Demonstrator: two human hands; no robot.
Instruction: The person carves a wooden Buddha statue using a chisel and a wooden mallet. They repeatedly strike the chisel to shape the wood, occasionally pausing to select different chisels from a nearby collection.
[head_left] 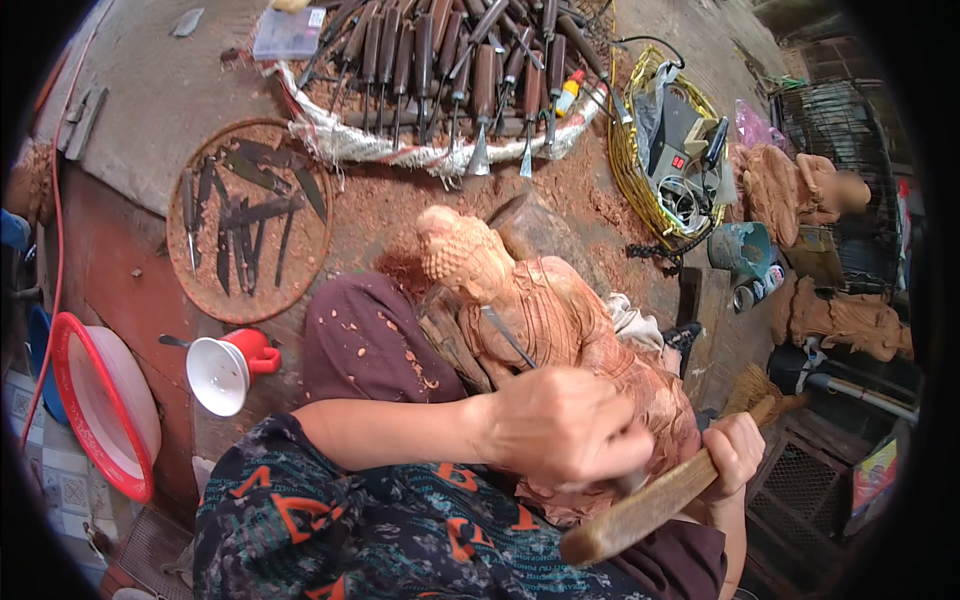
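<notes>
Your left hand (pixel 562 428) is closed around a thin steel chisel (pixel 508 336), its blade set against the chest of the pale reddish carved wooden figure (pixel 545 310) lying across your lap. Your right hand (pixel 735 450) grips a worn wooden mallet (pixel 640 512), held just beside the left. Beyond the figure's head, a row of dark-handled carving chisels (pixel 450 70) lies on the sawdust-covered floor (pixel 380 205).

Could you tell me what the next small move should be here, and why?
Probably a light tap of the wooden mallet in the right hand onto the chisel that the left hand grips. The blade tip already rests on the wooden statue, near its shoulder, and the mallet sits just below the left fist.
</notes>
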